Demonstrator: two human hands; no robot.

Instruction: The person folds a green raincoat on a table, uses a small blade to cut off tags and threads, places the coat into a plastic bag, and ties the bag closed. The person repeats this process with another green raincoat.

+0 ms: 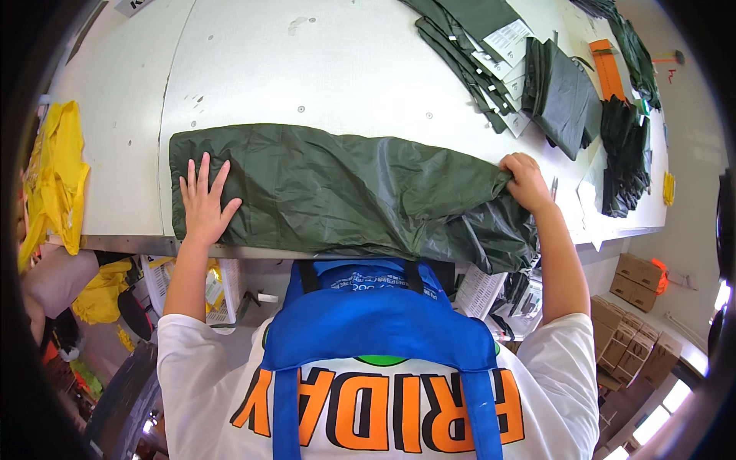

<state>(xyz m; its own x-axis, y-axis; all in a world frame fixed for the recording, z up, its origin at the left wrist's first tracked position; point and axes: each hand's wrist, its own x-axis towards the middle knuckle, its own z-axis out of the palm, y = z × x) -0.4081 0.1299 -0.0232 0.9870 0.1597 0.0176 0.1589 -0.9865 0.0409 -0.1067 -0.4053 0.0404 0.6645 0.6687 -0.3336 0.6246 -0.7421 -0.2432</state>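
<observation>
A long dark green garment (330, 188) of thin, shiny fabric lies across the white table in front of me, along its near edge. Its left part is fairly smooth and squared off; the right part is crumpled and droops over the table's edge. My left hand (202, 208) rests flat on the left end, fingers spread. At the opposite end, my right hand (526, 181) has its fingers curled round a bunched fold of the fabric.
Folded dark green pieces with white printed cards (506, 46) lie at the far right, beside a folded dark green stack (563, 100), an orange box (607, 69) and dark bundled fabric (625, 153). Yellow fabric (57, 169) hangs at the left edge. White baskets (479, 291) stand below the table.
</observation>
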